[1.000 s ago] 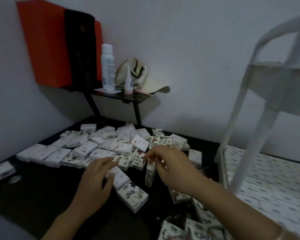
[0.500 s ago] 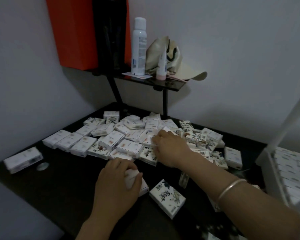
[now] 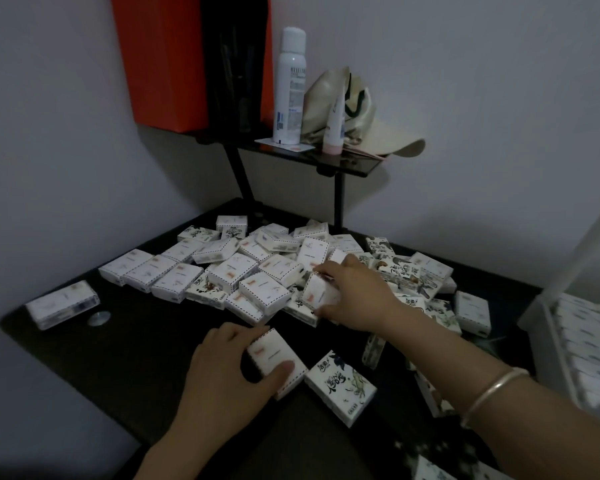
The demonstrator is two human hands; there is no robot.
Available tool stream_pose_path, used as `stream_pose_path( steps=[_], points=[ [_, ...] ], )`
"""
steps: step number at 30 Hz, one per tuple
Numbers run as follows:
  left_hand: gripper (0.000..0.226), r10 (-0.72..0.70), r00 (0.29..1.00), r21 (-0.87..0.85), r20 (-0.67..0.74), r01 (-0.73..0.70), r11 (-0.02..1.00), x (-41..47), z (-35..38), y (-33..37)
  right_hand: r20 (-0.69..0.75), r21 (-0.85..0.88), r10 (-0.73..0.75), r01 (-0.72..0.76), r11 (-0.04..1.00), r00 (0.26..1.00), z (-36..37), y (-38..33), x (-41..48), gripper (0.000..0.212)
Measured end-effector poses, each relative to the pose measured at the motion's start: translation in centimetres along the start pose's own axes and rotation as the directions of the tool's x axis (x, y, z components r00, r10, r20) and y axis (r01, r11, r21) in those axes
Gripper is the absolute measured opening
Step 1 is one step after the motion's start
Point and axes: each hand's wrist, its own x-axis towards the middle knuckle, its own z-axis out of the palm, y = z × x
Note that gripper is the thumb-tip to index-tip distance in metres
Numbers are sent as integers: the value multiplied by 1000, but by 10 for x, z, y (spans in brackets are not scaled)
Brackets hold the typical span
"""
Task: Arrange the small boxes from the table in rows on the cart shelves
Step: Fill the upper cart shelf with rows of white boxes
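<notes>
- L hand (image 3: 219,374) is clamped on a box (image 3: 274,355), thumb on top, near edge of tabletop (image 3: 118,358).
- R hand (image 3: 357,299) is closed round a 2nd box (image 3: 321,296) at edge of pile (image 3: 243,271), mid-tabletop.
- At far R, cart (image 3: 534,320) is seen, w/ rows (image 3: 596,341) laid on its shelf.

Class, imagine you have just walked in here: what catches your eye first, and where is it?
A heap of small white boxes sprawls across the dark table. Both hands are busy: the left hand grips the near box, the right hand the far box. Top left, an orange box stands against the wall.
</notes>
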Motion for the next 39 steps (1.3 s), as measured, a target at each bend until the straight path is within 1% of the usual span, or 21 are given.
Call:
stream_pose_path(
  steps=[1,3,5,6,7,10,13,16,19,21,22,23,25,27,28,30,32,33,36,39],
  points=[
    [56,-7,1000,-52,7,7,999,-1,-1,2,-6,57,15,-15,998,1000,-3,1,-4,70],
    [49,-20,1000,-186,0,19,982,-3,-4,5,-29,255,33,-24,967,999,-13,1,-13,61],
    [49,-45,999,-292,-27,36,956,-3,-7,9,-38,491,20,1,871,999,-31,-2,-27,58],
    [50,-59,997,-329,-40,43,943,-2,-8,12,-53,557,4,26,830,999,-41,-4,-35,58],
    [50,-71,996,-363,-48,49,930,-1,-11,16,-79,571,-16,58,819,997,-51,-6,-44,56],
    [49,-60,998,-517,2,52,854,3,-24,37,-167,526,-41,125,841,985,-82,-12,-71,36],
    [51,44,997,-663,60,7,748,2,-37,68,-280,554,-3,164,816,960,-109,-12,-96,21],
    [50,142,985,-712,97,-31,702,-4,-48,110,-384,565,14,223,794,923,-140,-12,-126,22],
    [40,256,962,-742,93,-104,662,-13,-59,156,-481,512,-25,304,803,876,-178,-15,-167,25],
    [35,335,940,-755,67,-172,633,-18,-67,190,-561,431,-25,317,845,828,-205,-15,-197,22],
    [35,374,927,-763,44,-210,611,-20,-71,209,-615,377,-7,303,875,788,-220,-11,-210,22],
    [36,411,912,-777,13,-249,578,-21,-75,227,-674,338,16,290,896,738,-235,-7,-223,22],
    [35,496,867,-812,-58,-330,482,-23,-83,265,-772,301,41,308,903,634,-266,6,-245,19],
    [29,590,795,-799,-141,-444,407,-27,-91,301,-823,286,56,328,900,565,-294,25,-264,10],
    [27,634,751,-779,-187,-506,370,-29,-94,317,-837,273,64,314,909,544,-307,37,-272,11],
    [27,713,645,-696,-274,-645,316,-35,-98,348,-852,254,91,256,933,516,-327,63,-287,21],
    [30,768,541,-575,-343,-767,284,-40,-100,375,-855,261,135,189,947,501,-341,89,-299,21],
    [32,781,505,-526,-368,-806,273,-39,-100,387,-849,267,158,152,951,504,-344,101,-303,20],
    [33,799,447,-437,-403,-861,261,-27,-100,421,-816,271,233,-5,962,528,-346,136,-307,18],
    [38,803,439,-339,-403,-887,314,-9,-97,452,-745,260,299,-154,953,596,-338,157,-308,17]
  ],
)
